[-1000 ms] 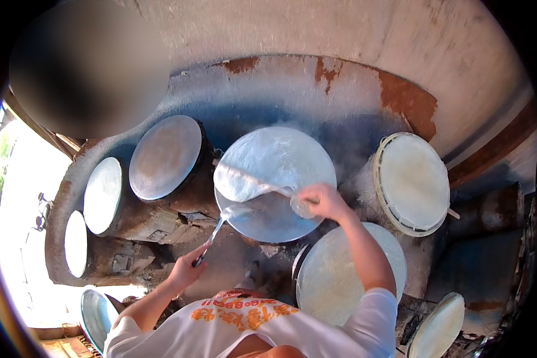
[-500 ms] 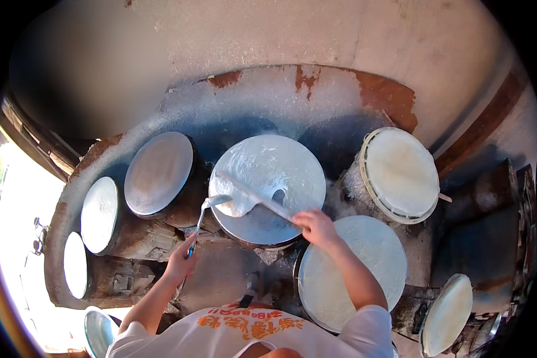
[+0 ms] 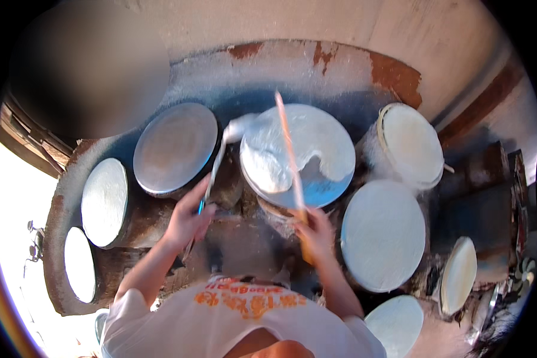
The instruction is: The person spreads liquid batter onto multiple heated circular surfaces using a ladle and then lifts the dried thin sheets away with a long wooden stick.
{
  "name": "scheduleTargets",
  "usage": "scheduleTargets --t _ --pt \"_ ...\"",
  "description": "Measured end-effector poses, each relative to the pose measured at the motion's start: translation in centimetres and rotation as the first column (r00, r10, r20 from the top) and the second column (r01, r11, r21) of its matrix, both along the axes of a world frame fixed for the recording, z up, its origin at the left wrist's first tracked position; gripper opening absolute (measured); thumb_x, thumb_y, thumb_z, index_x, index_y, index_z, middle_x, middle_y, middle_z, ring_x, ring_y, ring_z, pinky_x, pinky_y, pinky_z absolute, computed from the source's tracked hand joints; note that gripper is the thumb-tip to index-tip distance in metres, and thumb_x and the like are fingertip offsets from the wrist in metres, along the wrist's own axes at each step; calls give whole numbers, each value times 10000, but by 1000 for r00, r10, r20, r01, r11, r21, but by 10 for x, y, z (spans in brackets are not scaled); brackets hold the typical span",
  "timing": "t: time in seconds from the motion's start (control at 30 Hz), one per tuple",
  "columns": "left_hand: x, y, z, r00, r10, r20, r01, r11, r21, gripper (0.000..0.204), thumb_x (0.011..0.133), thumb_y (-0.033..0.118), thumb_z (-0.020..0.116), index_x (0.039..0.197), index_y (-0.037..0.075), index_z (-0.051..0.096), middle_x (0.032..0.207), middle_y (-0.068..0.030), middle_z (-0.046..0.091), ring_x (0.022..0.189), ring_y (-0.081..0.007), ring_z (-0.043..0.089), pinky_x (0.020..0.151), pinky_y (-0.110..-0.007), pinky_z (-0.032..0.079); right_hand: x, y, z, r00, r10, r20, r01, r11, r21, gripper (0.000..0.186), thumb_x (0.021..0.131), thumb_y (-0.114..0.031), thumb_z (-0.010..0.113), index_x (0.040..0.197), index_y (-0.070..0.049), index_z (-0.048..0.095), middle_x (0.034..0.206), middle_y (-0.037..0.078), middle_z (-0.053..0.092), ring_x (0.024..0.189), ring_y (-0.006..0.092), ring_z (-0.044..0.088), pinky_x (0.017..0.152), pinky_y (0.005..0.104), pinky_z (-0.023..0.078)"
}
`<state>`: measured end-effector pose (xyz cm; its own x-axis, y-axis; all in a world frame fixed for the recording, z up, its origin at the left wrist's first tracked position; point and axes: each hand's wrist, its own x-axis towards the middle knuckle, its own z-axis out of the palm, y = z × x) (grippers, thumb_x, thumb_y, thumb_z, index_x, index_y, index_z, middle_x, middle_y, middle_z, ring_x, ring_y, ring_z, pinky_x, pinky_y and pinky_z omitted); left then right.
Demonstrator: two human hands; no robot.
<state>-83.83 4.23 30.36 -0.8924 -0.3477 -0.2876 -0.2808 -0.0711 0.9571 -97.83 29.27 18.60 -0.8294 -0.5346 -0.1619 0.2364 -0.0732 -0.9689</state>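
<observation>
My left hand (image 3: 187, 219) grips a metal ladle (image 3: 218, 170), whose blurred bowl is raised by the left rim of the middle round griddle (image 3: 321, 192). My right hand (image 3: 312, 232) is closed on a long, flat spreading stick (image 3: 286, 143), held almost upright in the picture across that griddle. White batter (image 3: 325, 134) covers much of its surface, with an uneven edge and a bare metal patch at the lower right; a thicker lump (image 3: 271, 170) lies at the left.
A grey-brown griddle (image 3: 173, 149) and two pale ones (image 3: 101, 203) are at my left. At my right stand several white-coated round griddles (image 3: 383, 235), one (image 3: 410, 146) with a ringed rim. A rust-patched curved metal shield (image 3: 394, 74) and a wall (image 3: 292, 18) rise behind.
The stick has swung from diagonal to nearly upright. My left hand has raised the ladle. The batter's outline has changed. The view has shifted, moving the middle griddle rightward and up.
</observation>
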Motion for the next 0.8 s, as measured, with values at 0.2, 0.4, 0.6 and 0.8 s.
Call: scheduleTargets --t 0.2,0.4,0.6,0.8 --pt "12 -51 26 970 -1 -245 78 949 305 618 950 37 454 1487 241 227 579 41 371 416 -37 309 378 -198 274 45 -245 -99 903 -342 261 408 874 -266 199 967 -157 491 1131 -98 395 831 113 621 463 112 478 391 249 379" --pt "33 -107 24 942 -133 -308 233 920 314 628 947 34 465 1488 238 222 582 41 379 426 -37 334 379 -204 289 115 -225 -92 693 -592 412 681 725 -103 298 953 -156 529 1207 -184 376 721 -1 454 460 73 362 385 235 277" --pt "33 -103 14 939 -186 -290 284 893 349 641 943 25 476 1490 224 209 573 30 373 421 -47 337 381 -211 294 52 -190 -55 513 -792 330 841 541 -9 296 945 -162 543 1216 -165 425 664 -6 433 450 80 358 382 258 272" --pt "29 -107 9 935 -257 -244 323 901 290 636 941 9 468 1490 197 209 570 26 396 410 -48 345 374 -212 302 126 -173 -122 787 -574 225 607 787 -113 208 923 -144 576 1129 -132 543 659 17 515 434 98 426 366 279 331"
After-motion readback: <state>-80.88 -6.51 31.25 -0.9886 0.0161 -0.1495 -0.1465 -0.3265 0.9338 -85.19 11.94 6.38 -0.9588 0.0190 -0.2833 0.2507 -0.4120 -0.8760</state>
